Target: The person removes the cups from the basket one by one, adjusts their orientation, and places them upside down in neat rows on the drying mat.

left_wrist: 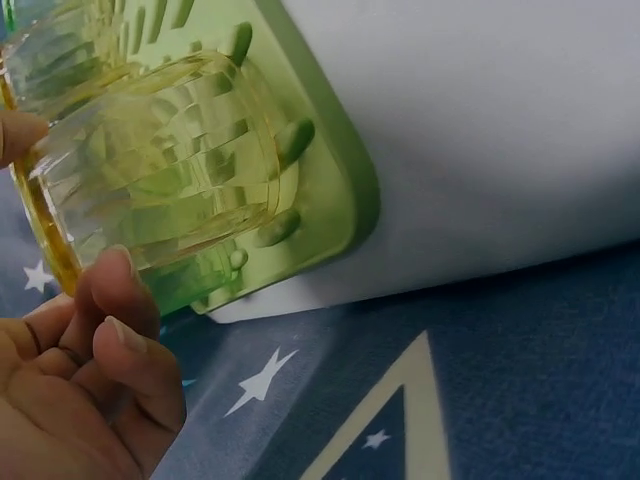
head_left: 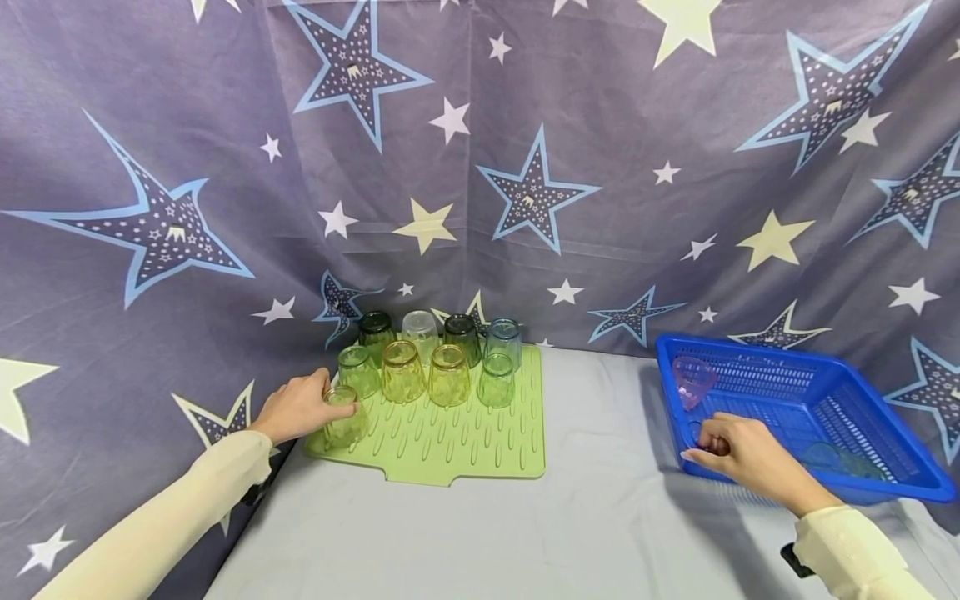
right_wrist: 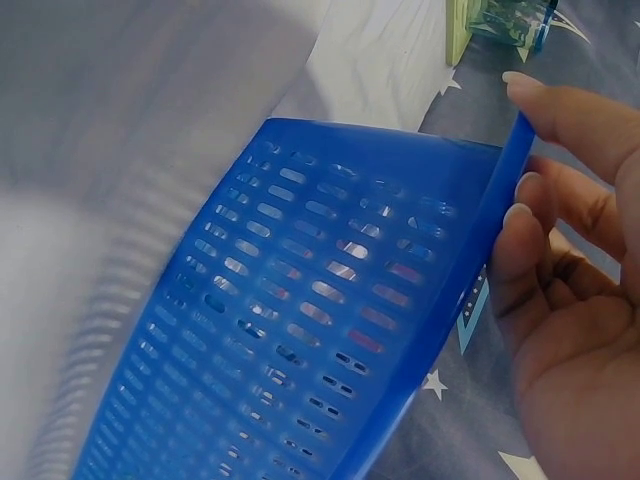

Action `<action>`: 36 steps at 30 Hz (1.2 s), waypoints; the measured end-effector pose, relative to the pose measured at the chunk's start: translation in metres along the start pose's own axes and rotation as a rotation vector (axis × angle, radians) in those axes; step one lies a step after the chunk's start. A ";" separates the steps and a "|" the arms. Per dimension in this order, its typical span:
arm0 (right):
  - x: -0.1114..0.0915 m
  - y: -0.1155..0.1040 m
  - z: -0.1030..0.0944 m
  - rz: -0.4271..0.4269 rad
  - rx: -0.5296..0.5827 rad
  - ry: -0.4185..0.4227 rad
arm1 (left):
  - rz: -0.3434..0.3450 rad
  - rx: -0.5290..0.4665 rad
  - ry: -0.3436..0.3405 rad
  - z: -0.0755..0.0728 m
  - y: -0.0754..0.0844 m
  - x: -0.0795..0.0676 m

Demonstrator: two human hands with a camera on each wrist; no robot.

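Note:
At the front left corner of a light green drying mat (head_left: 480, 450), my left hand (head_left: 300, 407) holds a yellow glass (left_wrist: 170, 160) near its top, thumb on one side and fingertips on the other. The glass stands upright over the mat's raised ridges. Farther right, my right hand (head_left: 738, 454) grips the left rim of a blue plastic basket (right_wrist: 300, 270). Its thumb lies on the outer side and its curled fingers are on the inner side. Inside the basket, a pink glass (head_left: 693, 382) leans by the left wall, and greenish glassware (head_left: 840, 460) lies toward the front.
Several more glasses stand in rows on the mat, among them a yellow glass (head_left: 450, 377), a green glass (head_left: 497, 382), a blue glass (head_left: 504, 337) and a clear glass (head_left: 420, 333). A white cloth (head_left: 592, 500) covers the table. A star-patterned curtain (head_left: 465, 192) hangs behind and at left.

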State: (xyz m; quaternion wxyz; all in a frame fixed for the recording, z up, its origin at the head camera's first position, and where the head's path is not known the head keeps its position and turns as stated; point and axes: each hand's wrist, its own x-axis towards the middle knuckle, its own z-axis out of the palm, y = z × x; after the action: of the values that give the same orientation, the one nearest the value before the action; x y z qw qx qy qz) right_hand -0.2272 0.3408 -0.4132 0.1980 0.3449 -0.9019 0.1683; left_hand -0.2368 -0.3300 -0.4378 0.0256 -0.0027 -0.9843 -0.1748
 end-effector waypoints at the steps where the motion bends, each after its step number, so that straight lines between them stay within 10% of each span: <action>1: 0.000 0.000 0.000 0.000 0.000 -0.001 | 0.000 0.002 -0.002 0.000 0.000 -0.001; 14: -0.003 0.001 0.001 -0.004 -0.016 0.003 | -0.023 0.003 -0.011 -0.003 -0.002 -0.005; 21: -0.003 -0.001 0.000 0.021 -0.013 -0.014 | -0.050 -0.024 0.135 -0.007 0.004 -0.003; 28: -0.001 -0.004 -0.008 0.244 0.048 -0.129 | 0.035 -0.084 0.263 -0.010 0.029 0.004; 36: 0.009 -0.004 -0.017 0.400 0.145 -0.241 | 0.152 -0.137 0.246 0.004 0.075 0.015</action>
State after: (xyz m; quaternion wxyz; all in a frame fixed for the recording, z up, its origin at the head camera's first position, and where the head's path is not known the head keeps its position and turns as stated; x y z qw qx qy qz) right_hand -0.2270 0.3405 -0.3934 0.0267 0.1903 -0.9550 0.2260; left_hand -0.2508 -0.2588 -0.4148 0.1588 -0.0574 -0.9564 -0.2381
